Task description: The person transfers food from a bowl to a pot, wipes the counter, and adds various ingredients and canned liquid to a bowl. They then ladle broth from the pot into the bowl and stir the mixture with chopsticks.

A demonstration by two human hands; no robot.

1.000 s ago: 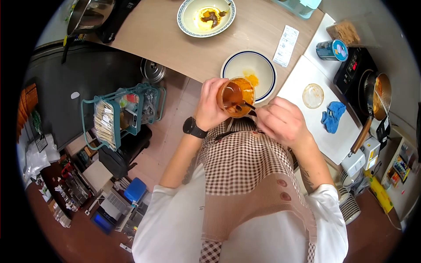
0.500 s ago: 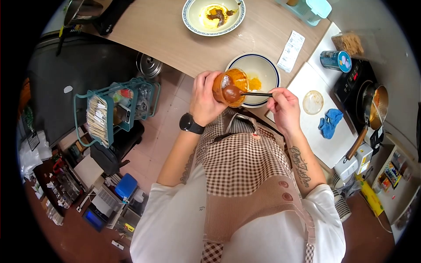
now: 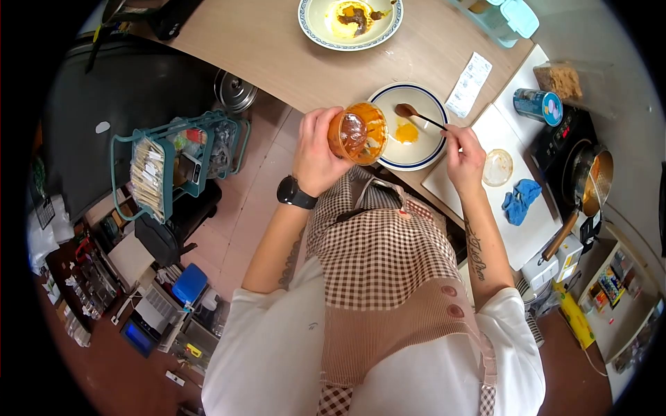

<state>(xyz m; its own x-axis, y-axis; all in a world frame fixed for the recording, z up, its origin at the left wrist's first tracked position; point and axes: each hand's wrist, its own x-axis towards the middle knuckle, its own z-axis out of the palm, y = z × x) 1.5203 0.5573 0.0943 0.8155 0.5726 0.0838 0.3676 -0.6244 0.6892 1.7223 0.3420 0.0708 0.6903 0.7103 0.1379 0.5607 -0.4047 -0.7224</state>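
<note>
My left hand (image 3: 318, 149) is wrapped round a clear plastic tub (image 3: 358, 133), tilted so its red-brown paste and orange-smeared wall show. My right hand (image 3: 464, 154) pinches the thin dark handle of a spoon (image 3: 407, 110). The spoon's brown bowl is over a white bowl with a blue rim (image 3: 434, 111), just right of the tub. Yellow-orange food (image 3: 406, 132) lies in this bowl. Farther back, a patterned bowl (image 3: 312, 31) holds yellow and dark brown food with a utensil in it.
A paper slip (image 3: 470, 84) lies right of the white bowl. Beyond it are a round lid (image 3: 497, 168), blue cloth (image 3: 521, 201), blue can (image 3: 538, 106) and a pan (image 3: 595, 182) on a cooker. A teal rack (image 3: 166, 166) stands at the left.
The spoon has moved from the tub to over the white bowl, with my right hand shifting right. The tub has moved slightly left, and the camera view has shifted a little.
</note>
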